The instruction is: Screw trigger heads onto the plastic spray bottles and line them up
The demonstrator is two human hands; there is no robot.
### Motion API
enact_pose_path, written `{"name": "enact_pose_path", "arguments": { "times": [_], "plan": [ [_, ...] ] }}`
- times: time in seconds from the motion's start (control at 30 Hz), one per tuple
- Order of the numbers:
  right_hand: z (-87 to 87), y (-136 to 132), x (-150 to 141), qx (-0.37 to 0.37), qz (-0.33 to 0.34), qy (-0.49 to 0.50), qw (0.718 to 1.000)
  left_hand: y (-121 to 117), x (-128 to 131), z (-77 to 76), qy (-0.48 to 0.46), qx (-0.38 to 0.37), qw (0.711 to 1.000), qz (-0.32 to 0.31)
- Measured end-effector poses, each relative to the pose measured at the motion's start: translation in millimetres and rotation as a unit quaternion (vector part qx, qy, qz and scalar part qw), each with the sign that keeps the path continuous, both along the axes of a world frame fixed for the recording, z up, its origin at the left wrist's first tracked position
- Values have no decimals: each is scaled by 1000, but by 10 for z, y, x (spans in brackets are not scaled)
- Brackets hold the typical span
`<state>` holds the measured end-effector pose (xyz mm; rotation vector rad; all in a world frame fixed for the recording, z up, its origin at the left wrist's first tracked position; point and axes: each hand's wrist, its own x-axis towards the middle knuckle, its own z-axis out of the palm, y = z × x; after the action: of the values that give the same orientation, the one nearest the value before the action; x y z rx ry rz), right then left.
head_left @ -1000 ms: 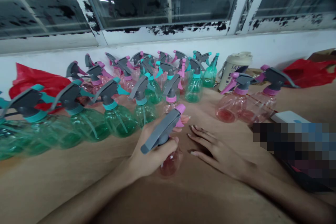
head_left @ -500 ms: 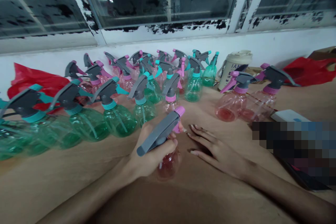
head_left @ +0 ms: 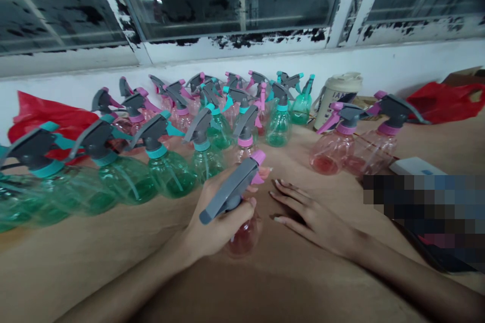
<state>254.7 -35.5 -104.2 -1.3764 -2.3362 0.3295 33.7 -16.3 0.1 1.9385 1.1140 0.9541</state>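
Observation:
My left hand [head_left: 215, 227] is wrapped round the neck of a pink spray bottle [head_left: 242, 239], its fingers by the pink trigger. The bottle's grey head leans toward the far right, and its base is low over or on the table; I cannot tell which. Palm down on the tabletop [head_left: 303, 282], my right hand [head_left: 312, 217] lies with its fingers stretched toward the bottle, apart from it and holding nothing. Just beyond the left hand stand a green spray bottle [head_left: 208, 161] and another spray bottle with a pink collar [head_left: 245, 142].
Green bottles [head_left: 172, 174] line the left, with several pink and green ones behind. Two pink bottles [head_left: 328, 154] stand at right, near a cream cup [head_left: 335, 103], a white box [head_left: 417, 166] and a blurred-out dark object [head_left: 428, 212]. Red plastic bags [head_left: 53, 116] lie at both sides.
The trigger and the fingers on it pulled in half a second ago and are out again now. The bottle head dipped slightly and rose back. My right hand has stayed put.

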Motion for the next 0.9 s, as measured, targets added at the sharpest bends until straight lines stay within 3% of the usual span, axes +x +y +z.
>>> {"name": "enact_pose_path", "arguments": {
  "times": [0.47,0.9],
  "plan": [
    [-6,-6,-3,10,2,15,1000,-5,5,21,-13,-16,999,-41],
    [-2,-9,0,11,1,4,1000,9,11,38,-10,11,999,-28]
  ]
}}
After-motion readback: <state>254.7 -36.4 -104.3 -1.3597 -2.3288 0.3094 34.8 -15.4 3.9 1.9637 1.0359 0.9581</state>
